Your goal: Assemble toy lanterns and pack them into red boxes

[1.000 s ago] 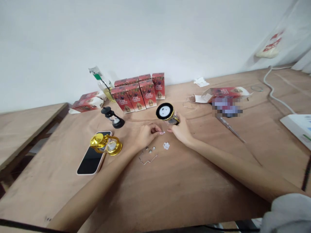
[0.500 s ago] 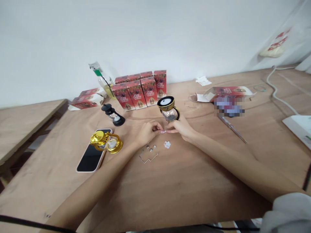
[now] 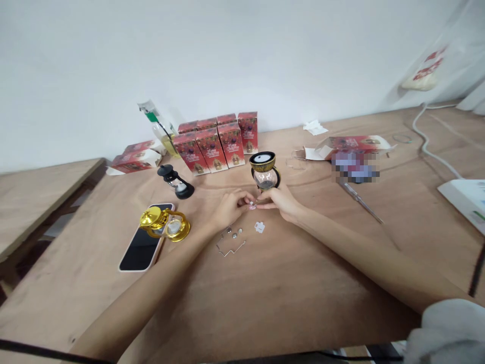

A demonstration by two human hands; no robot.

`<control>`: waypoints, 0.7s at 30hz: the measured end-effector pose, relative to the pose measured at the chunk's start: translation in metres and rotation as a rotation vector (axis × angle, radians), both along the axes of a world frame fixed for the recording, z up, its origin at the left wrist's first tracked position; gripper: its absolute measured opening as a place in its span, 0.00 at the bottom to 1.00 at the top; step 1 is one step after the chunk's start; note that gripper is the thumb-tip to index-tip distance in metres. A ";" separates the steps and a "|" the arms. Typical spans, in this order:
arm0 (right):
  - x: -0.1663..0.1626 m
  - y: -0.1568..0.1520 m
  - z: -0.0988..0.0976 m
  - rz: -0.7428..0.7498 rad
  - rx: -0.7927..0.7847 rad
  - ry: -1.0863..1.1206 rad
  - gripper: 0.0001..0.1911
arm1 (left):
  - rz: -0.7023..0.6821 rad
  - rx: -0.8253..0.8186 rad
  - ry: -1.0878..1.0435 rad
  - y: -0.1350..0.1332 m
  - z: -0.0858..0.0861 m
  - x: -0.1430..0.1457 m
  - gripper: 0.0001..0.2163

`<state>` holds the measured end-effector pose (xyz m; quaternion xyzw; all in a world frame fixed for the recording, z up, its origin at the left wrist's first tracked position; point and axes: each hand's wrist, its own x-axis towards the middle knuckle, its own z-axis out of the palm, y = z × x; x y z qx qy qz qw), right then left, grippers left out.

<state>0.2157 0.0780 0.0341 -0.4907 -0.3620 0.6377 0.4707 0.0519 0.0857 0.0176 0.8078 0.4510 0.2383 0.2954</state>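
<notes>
My left hand [image 3: 230, 207] is closed in a pinch on a tiny whitish piece [image 3: 251, 205], too small to name. My right hand [image 3: 284, 203] wraps round a black-and-gold lantern [image 3: 265, 177], whose round end with a white disc faces up. My right fingertips reach over to the tiny piece. Just below the hands on the table lie a small white cut-out piece [image 3: 259, 227], several button cells [image 3: 234, 235] and a bent wire handle [image 3: 226, 254].
A gold lantern [image 3: 174, 226] lies on a phone [image 3: 135, 254] at left, near a black lantern [image 3: 183, 189]. Red boxes [image 3: 200, 151] and a bottle [image 3: 170, 144] stand behind. To the right are an opened red box [image 3: 356, 144], a screwdriver [image 3: 361, 200] and a white cable [image 3: 426, 144].
The left fingertips and the tiny piece have shifted slightly left, and the piece shows more between the fingers. The lantern in my right hand is a little more upright.
</notes>
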 end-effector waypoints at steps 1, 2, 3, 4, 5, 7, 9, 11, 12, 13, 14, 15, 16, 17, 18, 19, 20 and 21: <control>0.000 -0.001 0.001 0.012 0.005 0.000 0.11 | -0.004 0.004 0.006 0.000 0.000 0.000 0.04; 0.000 -0.001 0.001 0.018 0.011 -0.003 0.12 | -0.009 0.007 0.013 0.001 0.000 0.000 0.04; 0.000 -0.002 0.001 0.017 0.018 -0.010 0.13 | -0.015 0.009 0.021 0.001 0.001 0.000 0.04; 0.000 -0.001 0.001 0.009 0.025 -0.018 0.14 | -0.020 0.011 0.029 0.001 0.002 0.000 0.04; 0.000 -0.001 0.001 0.001 0.033 -0.026 0.14 | -0.024 0.013 0.038 0.001 0.002 0.001 0.04; -0.001 0.001 -0.003 -0.020 0.061 -0.029 0.15 | -0.025 0.021 0.056 0.000 0.004 0.001 0.02; -0.001 0.003 -0.010 -0.046 0.103 -0.020 0.15 | -0.015 0.038 0.070 -0.001 0.005 0.000 0.00; -0.001 0.005 -0.020 -0.067 0.158 -0.017 0.15 | -0.002 0.059 0.080 -0.002 0.006 0.000 0.02; -0.001 0.006 -0.026 -0.075 0.191 -0.026 0.15 | 0.003 0.068 0.084 -0.003 0.006 -0.001 0.03; -0.001 0.007 -0.031 -0.082 0.230 -0.045 0.16 | 0.006 0.076 0.088 -0.004 0.006 -0.001 0.03; -0.001 0.007 -0.036 -0.088 0.271 -0.073 0.16 | 0.006 0.082 0.091 -0.004 0.005 -0.002 0.04; -0.001 0.008 -0.040 -0.096 0.310 -0.106 0.16 | 0.005 0.087 0.094 -0.004 0.004 -0.002 0.04; -0.001 0.008 -0.044 -0.105 0.344 -0.137 0.16 | 0.003 0.091 0.097 -0.003 0.004 -0.002 0.05; -0.001 0.009 -0.047 -0.114 0.371 -0.165 0.16 | 0.001 0.094 0.101 -0.003 0.002 -0.003 0.05; -0.001 0.009 -0.049 -0.126 0.394 -0.185 0.16 | -0.003 0.099 0.105 -0.002 0.001 -0.004 0.06; -0.001 0.009 -0.051 -0.135 0.411 -0.196 0.15 | -0.005 0.106 0.107 -0.002 0.001 -0.005 0.08; -0.001 0.009 -0.051 -0.144 0.427 -0.203 0.14 | -0.010 0.112 0.105 -0.002 0.000 -0.006 0.09; -0.002 0.009 -0.051 -0.146 0.445 -0.209 0.13 | -0.011 0.119 0.097 -0.003 0.000 -0.007 0.10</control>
